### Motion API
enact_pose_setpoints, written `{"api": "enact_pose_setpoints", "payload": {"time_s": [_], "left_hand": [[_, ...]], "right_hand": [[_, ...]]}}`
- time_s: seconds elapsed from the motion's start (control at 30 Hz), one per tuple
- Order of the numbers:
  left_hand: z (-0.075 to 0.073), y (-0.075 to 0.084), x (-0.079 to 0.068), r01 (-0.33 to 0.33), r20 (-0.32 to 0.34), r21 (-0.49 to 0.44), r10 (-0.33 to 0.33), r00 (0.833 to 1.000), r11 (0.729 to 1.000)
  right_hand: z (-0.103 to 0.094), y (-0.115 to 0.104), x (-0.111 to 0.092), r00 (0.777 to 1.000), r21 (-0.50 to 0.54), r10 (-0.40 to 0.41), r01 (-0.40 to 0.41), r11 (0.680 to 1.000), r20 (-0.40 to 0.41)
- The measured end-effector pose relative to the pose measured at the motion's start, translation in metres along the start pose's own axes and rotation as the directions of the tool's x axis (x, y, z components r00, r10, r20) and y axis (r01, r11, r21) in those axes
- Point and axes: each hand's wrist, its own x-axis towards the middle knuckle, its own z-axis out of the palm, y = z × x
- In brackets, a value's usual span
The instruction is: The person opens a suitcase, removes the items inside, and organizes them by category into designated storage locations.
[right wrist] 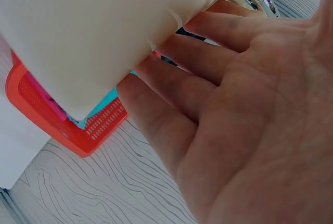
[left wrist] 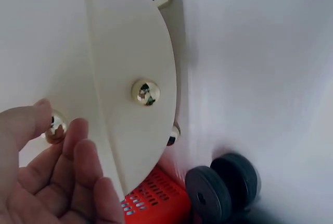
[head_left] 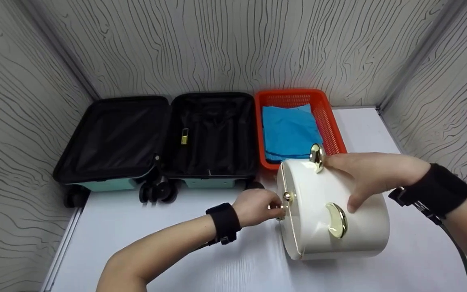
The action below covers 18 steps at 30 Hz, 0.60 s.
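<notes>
A cream, drum-shaped box [head_left: 359, 233] with gold trim lies on its side on the white table, its flat round face turned to the left. A seam crosses that face, with a round gold knob on either side. My left hand [head_left: 253, 207] pinches one gold knob [left wrist: 55, 127] between thumb and fingers; the other gold knob [left wrist: 145, 91] is free. Across the curved side rests my right hand [head_left: 373, 172], fingers spread and fairly straight, thumb near a crescent-shaped gold-edged handle [head_left: 337, 220]. Another gold fitting [head_left: 317, 157] is by its fingertips.
Behind the box stands a red-orange basket [head_left: 333, 129] holding folded blue cloth [head_left: 290, 129]. To its left, a suitcase lies spread apart, with a black-lined left half [head_left: 120, 138] and right half [head_left: 225, 138]. Its black wheels [head_left: 164, 190] point toward the near side. Patterned walls [head_left: 217, 48] enclose the table.
</notes>
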Motion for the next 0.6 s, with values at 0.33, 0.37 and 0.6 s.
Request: {"api": "enact_pose_setpoints", "payload": {"time_s": [0.33,0.37,0.6], "left_hand": [[0.012,-0.004,0.007,0.094,0.04,-0.097,-0.09,0.995,0.991],[0.014,-0.006,0.008,0.107,0.047,-0.087,-0.104,0.994,0.99],[0.041,-0.015,0.013,0.168,0.098,0.0,-0.167,0.981,0.986]], "right_hand": [[-0.002,0.003,-0.002,1.0,0.016,0.004,-0.005,1.0,0.021],[-0.002,0.004,-0.002,1.0,0.016,0.004,-0.005,1.0,0.021],[-0.001,0.003,0.0,1.0,0.026,0.007,-0.008,1.0,0.022]]}}
